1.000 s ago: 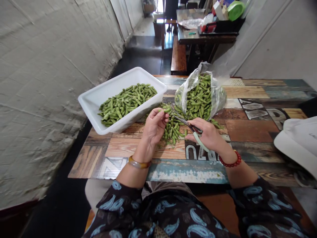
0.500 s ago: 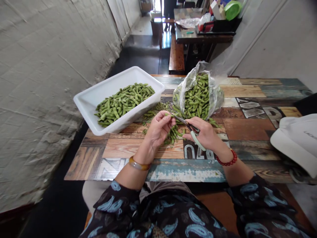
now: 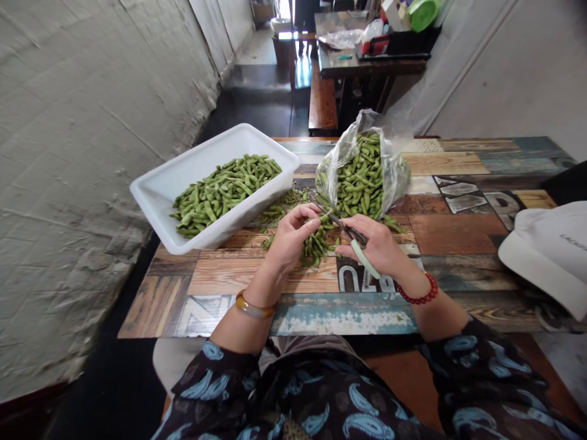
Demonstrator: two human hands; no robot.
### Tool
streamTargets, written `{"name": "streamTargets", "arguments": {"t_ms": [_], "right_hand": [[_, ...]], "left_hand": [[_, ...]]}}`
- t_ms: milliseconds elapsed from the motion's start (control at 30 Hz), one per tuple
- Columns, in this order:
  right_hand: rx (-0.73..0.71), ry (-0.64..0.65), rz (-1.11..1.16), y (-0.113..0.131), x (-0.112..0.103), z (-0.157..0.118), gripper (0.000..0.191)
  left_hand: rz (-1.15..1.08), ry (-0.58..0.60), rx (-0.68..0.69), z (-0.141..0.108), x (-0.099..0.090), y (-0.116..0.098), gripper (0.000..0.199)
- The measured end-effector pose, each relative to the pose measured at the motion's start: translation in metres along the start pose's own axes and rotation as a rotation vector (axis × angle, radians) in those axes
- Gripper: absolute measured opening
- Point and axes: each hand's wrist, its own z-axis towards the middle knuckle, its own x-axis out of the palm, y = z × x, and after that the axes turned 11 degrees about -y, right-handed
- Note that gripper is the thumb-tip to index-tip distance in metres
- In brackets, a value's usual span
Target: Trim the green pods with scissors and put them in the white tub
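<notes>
Between the thumb and fingers of my left hand (image 3: 298, 233) is a green edamame pod, mostly hidden by the fingers. My right hand (image 3: 376, 244) grips a pair of scissors (image 3: 365, 259) with pale green handles, blades pointing left toward the left fingertips. Under both hands lies a small heap of edamame pods (image 3: 316, 247) on the patterned wooden table (image 3: 238, 272). Beyond the right hand, a clear plastic bag (image 3: 395, 174) lies with its mouth toward me, full of pods. Left of my hands, a white plastic tub (image 3: 158, 211) holds many more pods.
Trimmed bits (image 3: 293, 198) are scattered beside the tub. At the right edge of the table rests a white cap (image 3: 548, 244). A wall runs along the left. Farther back stand a wooden bench (image 3: 322, 101) and another table (image 3: 330, 64) with bags and boxes.
The left hand has turned slightly, its fingers now extended farther over the pod near the blades. The scissors stay in my right hand. The whole view has shifted a little.
</notes>
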Motion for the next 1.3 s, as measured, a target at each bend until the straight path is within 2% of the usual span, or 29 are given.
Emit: {"name": "streamTargets", "arguments": {"t_ms": [67,233,367,600,1067,1300], "right_hand": [[0.017,0.011,0.037,0.0024,-0.0020,0.0016,0.042],[0.041,0.023,0.085,0.0052,-0.0041,0.0032,0.038],[0.020,0.024,0.046,0.0044,-0.0032,0.0022,0.040],[0.022,0.045,0.040,0.0071,-0.0040,0.0019,0.039],[0.052,0.049,0.067,0.0049,-0.0027,0.0012,0.035],[0.073,0.047,0.061,0.0023,-0.0023,0.0017,0.035]], "left_hand": [[0.044,0.050,0.030,-0.0005,-0.0003,-0.0008,0.024],[0.067,0.155,-0.043,-0.0052,0.0029,-0.0014,0.026],[0.099,0.162,-0.045,-0.0075,0.0044,-0.0035,0.030],[0.041,0.217,-0.130,-0.0070,-0.0002,-0.0031,0.033],[-0.147,0.181,-0.240,-0.0049,0.0016,-0.0055,0.033],[-0.120,0.072,-0.235,-0.0020,0.0032,-0.0027,0.038]]}}
